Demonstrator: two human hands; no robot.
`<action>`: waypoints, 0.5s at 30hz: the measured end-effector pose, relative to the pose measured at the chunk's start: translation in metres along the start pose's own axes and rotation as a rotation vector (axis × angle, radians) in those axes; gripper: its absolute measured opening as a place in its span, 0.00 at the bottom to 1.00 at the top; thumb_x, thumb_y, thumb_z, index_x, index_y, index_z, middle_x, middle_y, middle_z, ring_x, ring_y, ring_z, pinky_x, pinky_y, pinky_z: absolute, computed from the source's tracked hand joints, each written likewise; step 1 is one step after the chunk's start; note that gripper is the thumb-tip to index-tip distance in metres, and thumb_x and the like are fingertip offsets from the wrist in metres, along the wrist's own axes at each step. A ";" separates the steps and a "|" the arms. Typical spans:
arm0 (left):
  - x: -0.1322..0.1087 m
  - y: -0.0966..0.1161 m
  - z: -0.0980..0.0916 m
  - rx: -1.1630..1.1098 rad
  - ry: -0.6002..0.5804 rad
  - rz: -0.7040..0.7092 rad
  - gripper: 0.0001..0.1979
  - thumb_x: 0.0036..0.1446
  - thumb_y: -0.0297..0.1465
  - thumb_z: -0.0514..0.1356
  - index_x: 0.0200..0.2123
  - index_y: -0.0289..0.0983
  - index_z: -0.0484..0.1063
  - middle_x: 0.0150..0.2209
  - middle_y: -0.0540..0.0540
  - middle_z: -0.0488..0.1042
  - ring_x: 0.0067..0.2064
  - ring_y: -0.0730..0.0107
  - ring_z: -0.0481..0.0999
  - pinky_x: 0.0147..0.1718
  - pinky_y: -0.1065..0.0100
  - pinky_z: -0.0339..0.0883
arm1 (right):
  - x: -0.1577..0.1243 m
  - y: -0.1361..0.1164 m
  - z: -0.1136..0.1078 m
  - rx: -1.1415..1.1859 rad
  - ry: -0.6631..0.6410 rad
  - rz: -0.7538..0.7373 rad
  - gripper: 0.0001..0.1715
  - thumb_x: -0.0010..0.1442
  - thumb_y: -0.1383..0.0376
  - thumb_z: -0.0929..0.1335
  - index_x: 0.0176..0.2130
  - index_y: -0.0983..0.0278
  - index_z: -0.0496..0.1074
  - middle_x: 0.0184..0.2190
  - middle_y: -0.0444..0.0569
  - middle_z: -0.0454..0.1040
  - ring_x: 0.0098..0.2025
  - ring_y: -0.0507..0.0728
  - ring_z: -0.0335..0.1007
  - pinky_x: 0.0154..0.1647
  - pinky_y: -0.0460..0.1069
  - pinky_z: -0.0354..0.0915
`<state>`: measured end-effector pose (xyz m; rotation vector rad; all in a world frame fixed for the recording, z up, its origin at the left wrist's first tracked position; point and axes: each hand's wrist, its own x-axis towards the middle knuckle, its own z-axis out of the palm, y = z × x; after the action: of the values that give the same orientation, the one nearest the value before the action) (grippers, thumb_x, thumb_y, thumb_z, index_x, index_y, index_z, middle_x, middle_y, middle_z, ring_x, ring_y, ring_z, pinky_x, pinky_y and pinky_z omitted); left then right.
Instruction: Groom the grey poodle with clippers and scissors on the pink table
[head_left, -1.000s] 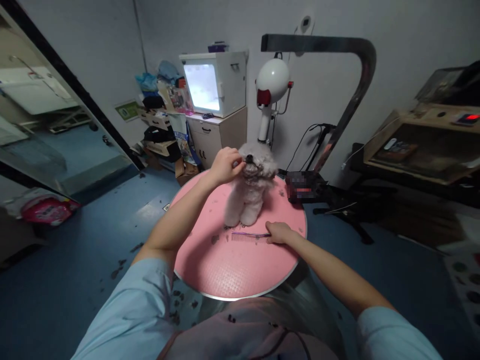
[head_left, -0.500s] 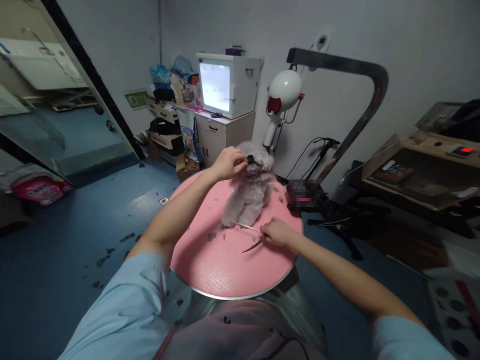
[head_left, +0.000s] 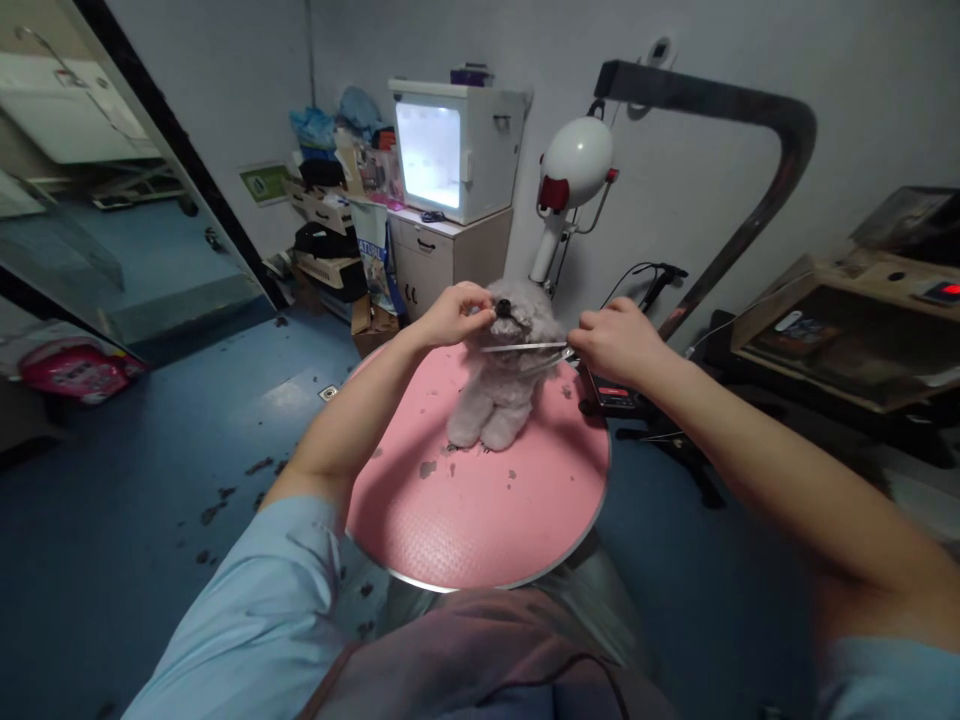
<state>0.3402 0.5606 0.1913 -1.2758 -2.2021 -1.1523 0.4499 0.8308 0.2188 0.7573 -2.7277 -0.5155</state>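
Observation:
A grey curly-coated dog [head_left: 510, 385] sits upright on a round pink grooming table [head_left: 465, 530], facing me. My left hand [head_left: 456, 315] is closed in a pinch at the side of the dog's muzzle, beside its dark nose. Exactly what the fingertips grip there is partly hidden by fur. My right hand [head_left: 619, 340] is wrapped round the handles of a pair of scissors [head_left: 525, 347]. Their blades point left, level across the front of the dog just below its muzzle.
Tufts of cut hair [head_left: 427, 469] lie on the table and blue floor. Behind the dog stand a white lamp-like device [head_left: 577, 160] and a dark bent grooming arm [head_left: 705, 95]. A lit white cabinet [head_left: 487, 165] rests on a cupboard [head_left: 480, 250]. A wooden case [head_left: 832, 350] stands right.
My right hand has risen with the scissors from near the tabletop by the dog's paws to the height of its chin. My left hand stays at the muzzle. The view has shifted slightly.

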 end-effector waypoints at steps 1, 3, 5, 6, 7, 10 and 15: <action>0.002 0.002 0.001 -0.013 -0.006 -0.002 0.13 0.55 0.35 0.58 0.21 0.35 0.69 0.28 0.46 0.73 0.39 0.66 0.73 0.46 0.65 0.65 | -0.007 -0.011 0.013 0.073 -0.065 -0.010 0.13 0.60 0.71 0.64 0.35 0.66 0.79 0.33 0.55 0.76 0.37 0.58 0.69 0.46 0.57 0.50; 0.006 0.007 0.004 -0.042 -0.026 -0.017 0.12 0.54 0.34 0.58 0.21 0.36 0.68 0.29 0.45 0.74 0.45 0.63 0.75 0.49 0.64 0.65 | -0.028 -0.040 0.047 0.289 -0.242 -0.056 0.13 0.59 0.72 0.64 0.34 0.65 0.79 0.34 0.55 0.78 0.38 0.58 0.71 0.48 0.57 0.52; 0.009 0.012 0.008 -0.073 -0.059 -0.016 0.13 0.54 0.35 0.58 0.21 0.36 0.67 0.30 0.45 0.75 0.49 0.61 0.76 0.51 0.64 0.65 | -0.053 -0.075 0.088 0.500 -0.387 -0.036 0.10 0.56 0.72 0.67 0.32 0.66 0.79 0.34 0.55 0.79 0.38 0.58 0.72 0.50 0.56 0.55; 0.010 0.014 0.010 -0.088 -0.082 -0.004 0.13 0.55 0.35 0.58 0.20 0.36 0.67 0.30 0.45 0.75 0.50 0.61 0.76 0.51 0.64 0.65 | -0.065 -0.092 0.108 0.547 -0.424 -0.031 0.06 0.55 0.70 0.69 0.31 0.65 0.79 0.32 0.53 0.79 0.36 0.57 0.72 0.47 0.54 0.57; 0.012 0.016 0.013 -0.104 -0.106 0.013 0.14 0.55 0.35 0.57 0.20 0.36 0.66 0.30 0.45 0.75 0.50 0.61 0.76 0.51 0.64 0.65 | -0.075 -0.107 0.124 0.618 -0.431 0.003 0.05 0.55 0.68 0.70 0.30 0.64 0.79 0.32 0.52 0.79 0.36 0.57 0.72 0.46 0.53 0.59; 0.018 0.020 0.020 -0.141 -0.143 0.036 0.15 0.54 0.35 0.57 0.18 0.36 0.62 0.26 0.45 0.72 0.48 0.62 0.77 0.46 0.67 0.66 | -0.089 -0.140 0.152 0.785 -0.347 0.165 0.07 0.57 0.64 0.70 0.29 0.63 0.76 0.32 0.53 0.79 0.37 0.58 0.73 0.48 0.53 0.62; 0.029 0.021 0.022 -0.163 -0.119 -0.025 0.16 0.53 0.34 0.58 0.17 0.37 0.58 0.22 0.48 0.67 0.33 0.70 0.71 0.33 0.71 0.63 | -0.053 -0.188 0.147 1.008 -0.086 0.504 0.16 0.69 0.62 0.56 0.43 0.61 0.70 0.40 0.54 0.78 0.41 0.60 0.75 0.41 0.53 0.67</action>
<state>0.3441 0.5998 0.2056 -1.4203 -2.2532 -1.3202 0.5272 0.7472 0.0022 0.1623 -2.9902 1.0106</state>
